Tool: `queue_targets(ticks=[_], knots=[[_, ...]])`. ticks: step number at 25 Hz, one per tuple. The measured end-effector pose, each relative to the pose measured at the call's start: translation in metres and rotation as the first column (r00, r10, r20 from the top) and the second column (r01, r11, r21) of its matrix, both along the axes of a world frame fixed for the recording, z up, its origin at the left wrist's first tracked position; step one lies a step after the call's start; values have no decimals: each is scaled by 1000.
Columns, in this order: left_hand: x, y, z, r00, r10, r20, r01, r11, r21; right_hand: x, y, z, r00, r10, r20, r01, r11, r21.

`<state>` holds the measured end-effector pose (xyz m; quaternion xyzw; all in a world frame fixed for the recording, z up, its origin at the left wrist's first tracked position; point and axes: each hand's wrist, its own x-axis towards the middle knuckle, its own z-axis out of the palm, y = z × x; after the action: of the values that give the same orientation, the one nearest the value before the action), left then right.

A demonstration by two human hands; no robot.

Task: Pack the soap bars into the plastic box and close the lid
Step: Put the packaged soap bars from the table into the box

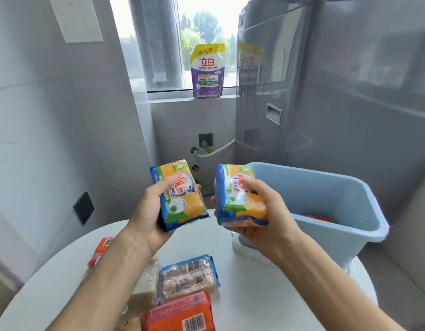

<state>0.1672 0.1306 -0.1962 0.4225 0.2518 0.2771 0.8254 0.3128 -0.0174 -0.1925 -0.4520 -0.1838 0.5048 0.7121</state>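
My left hand (pixel 149 211) grips a yellow soap bar in a blue-green wrapper (pixel 180 199), held up above the round white table (pixel 254 295). My right hand (pixel 261 211) holds a second, matching yellow soap bar (pixel 240 197) just left of the open light-blue plastic box (pixel 350 199). Something orange (pixel 319 218) lies at the bottom of the box. On the table below my arms lie a pale bar with a barcode (pixel 187 275), an orange bar (pixel 180 314) and another orange bar (pixel 103 249). No lid is visible.
A purple and yellow detergent pouch (pixel 208 70) stands on the window sill. A grey appliance (pixel 326 91) rises behind the box on the right. A white hose (pixel 216 151) and wall sockets sit below the sill.
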Motion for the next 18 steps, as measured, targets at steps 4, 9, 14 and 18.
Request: queue_targets(ticks=[4,9,14,18], knots=[[56,-19,34,987,-74,-143,102,975,199,67,-33,38,957,-166,239,210,962,-173],[170,-27,42,906,35,-422,269,721,638,161,-33,41,802,-4,597,352,810,-468],[222,-23,-4,569,301,-765,739,221,636,189,-13,-10,718,405,566,274,583,-765],[233,-15,-26,452,327,-830,819,218,531,189,-8,-41,713,480,511,204,555,-806]])
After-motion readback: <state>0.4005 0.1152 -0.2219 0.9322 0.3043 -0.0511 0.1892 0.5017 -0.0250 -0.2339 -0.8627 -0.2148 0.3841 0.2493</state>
